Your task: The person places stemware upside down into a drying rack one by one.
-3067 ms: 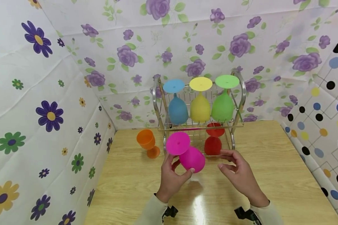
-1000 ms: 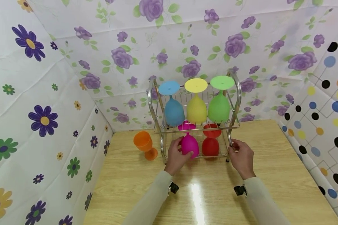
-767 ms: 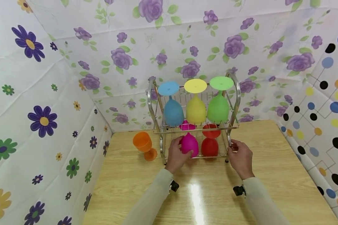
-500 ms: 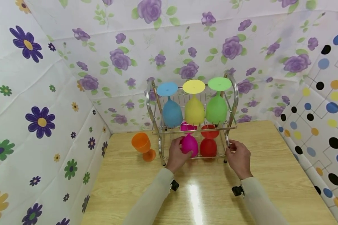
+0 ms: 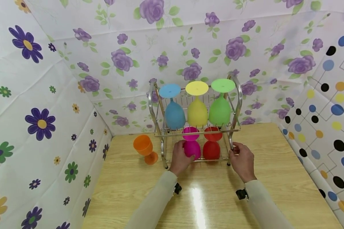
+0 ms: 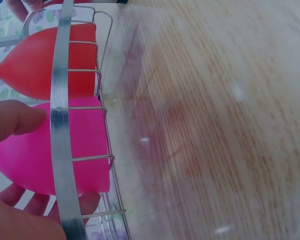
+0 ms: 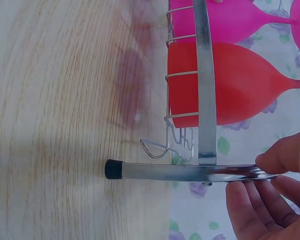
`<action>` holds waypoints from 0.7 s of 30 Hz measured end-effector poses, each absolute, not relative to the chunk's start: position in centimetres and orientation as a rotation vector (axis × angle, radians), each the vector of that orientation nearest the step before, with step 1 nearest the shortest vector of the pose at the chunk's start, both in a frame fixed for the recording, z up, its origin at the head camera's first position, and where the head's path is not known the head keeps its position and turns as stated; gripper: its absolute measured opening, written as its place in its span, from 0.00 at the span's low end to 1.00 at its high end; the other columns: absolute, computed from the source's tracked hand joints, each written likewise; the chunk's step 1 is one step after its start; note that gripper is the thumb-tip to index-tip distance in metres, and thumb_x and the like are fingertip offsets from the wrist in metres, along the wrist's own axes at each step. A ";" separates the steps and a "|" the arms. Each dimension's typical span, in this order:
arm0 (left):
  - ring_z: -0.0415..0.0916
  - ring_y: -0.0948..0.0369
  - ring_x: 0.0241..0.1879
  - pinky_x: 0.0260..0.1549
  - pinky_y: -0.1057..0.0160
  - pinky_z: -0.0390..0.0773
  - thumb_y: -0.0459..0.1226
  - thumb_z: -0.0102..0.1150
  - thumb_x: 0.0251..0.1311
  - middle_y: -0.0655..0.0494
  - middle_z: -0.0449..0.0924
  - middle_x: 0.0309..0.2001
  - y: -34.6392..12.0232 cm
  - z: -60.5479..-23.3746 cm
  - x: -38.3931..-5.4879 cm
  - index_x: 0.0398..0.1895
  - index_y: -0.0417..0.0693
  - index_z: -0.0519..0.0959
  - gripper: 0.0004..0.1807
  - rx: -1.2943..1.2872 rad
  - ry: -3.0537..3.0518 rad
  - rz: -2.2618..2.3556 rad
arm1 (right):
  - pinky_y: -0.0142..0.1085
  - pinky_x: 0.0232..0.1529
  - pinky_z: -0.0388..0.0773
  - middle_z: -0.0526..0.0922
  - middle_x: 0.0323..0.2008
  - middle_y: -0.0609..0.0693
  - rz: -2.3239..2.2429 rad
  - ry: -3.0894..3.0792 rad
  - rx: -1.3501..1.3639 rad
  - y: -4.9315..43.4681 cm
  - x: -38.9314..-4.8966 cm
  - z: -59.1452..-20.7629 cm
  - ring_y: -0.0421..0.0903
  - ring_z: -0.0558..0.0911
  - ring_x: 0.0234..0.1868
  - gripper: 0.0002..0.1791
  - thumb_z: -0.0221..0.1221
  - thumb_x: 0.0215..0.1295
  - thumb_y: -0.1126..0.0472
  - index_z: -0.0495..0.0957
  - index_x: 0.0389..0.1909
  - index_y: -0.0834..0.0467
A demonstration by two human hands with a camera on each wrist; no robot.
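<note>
A pink goblet (image 5: 192, 150) stands upside down on the lower tier of a metal dish rack (image 5: 199, 133). My left hand (image 5: 181, 156) grips its bowl, thumb in front and fingers round the far side in the left wrist view. Beside it on the same tier is an inverted red goblet (image 7: 235, 82). My right hand (image 5: 242, 159) pinches the rack's right front leg (image 7: 230, 172) between thumb and fingers. Blue (image 5: 175, 115), yellow (image 5: 197, 112) and green (image 5: 219, 109) goblets sit inverted on the upper tier.
An orange goblet (image 5: 143, 145) stands upright on the wooden table (image 5: 126, 190), left of the rack. Floral cloth (image 5: 137, 105) hangs behind the rack, with patterned cloth walls at left and right. The upper tier's front bar overhangs the lower goblets' feet.
The pink goblet has gone from in front of the rack onto its lower tier, and lately its foot tipped forward to upright. My right hand has taken hold of the rack's leg.
</note>
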State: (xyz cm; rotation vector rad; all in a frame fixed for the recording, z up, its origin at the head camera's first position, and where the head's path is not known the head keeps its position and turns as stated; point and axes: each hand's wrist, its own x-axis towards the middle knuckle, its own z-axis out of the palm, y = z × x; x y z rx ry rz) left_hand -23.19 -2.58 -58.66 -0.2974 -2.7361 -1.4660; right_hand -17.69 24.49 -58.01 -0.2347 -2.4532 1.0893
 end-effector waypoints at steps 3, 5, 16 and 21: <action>0.74 0.46 0.66 0.60 0.43 0.85 0.36 0.80 0.55 0.45 0.69 0.69 -2.5 -58.5 -23.1 0.75 0.44 0.63 0.46 -0.294 -2.747 -1.446 | 0.42 0.37 0.85 0.85 0.41 0.58 1.089 -2.454 -0.229 24.5 -17.7 -58.0 0.54 0.86 0.40 0.19 0.66 0.68 0.67 0.83 0.60 0.64; 0.74 0.46 0.67 0.61 0.44 0.84 0.36 0.80 0.56 0.45 0.68 0.69 -2.5 -58.4 -23.0 0.75 0.44 0.62 0.47 -0.295 -2.754 -1.442 | 0.44 0.38 0.85 0.86 0.41 0.58 1.086 -2.458 -0.228 24.5 -17.7 -58.1 0.54 0.86 0.40 0.19 0.66 0.68 0.66 0.83 0.59 0.64; 0.73 0.42 0.68 0.60 0.44 0.84 0.39 0.76 0.60 0.44 0.68 0.70 -3.3 -57.4 -21.8 0.74 0.43 0.66 0.41 -0.264 -2.664 -1.491 | 0.41 0.38 0.83 0.86 0.40 0.59 1.086 -2.443 -0.214 24.7 -17.8 -58.0 0.55 0.87 0.39 0.19 0.66 0.67 0.67 0.83 0.59 0.64; 0.71 0.43 0.69 0.62 0.43 0.83 0.39 0.74 0.62 0.46 0.67 0.71 -3.7 -56.6 -20.9 0.74 0.45 0.66 0.40 -0.241 -2.583 -1.571 | 0.48 0.42 0.82 0.86 0.41 0.58 1.105 -2.448 -0.220 24.6 -17.8 -58.1 0.55 0.87 0.40 0.20 0.65 0.68 0.66 0.82 0.60 0.63</action>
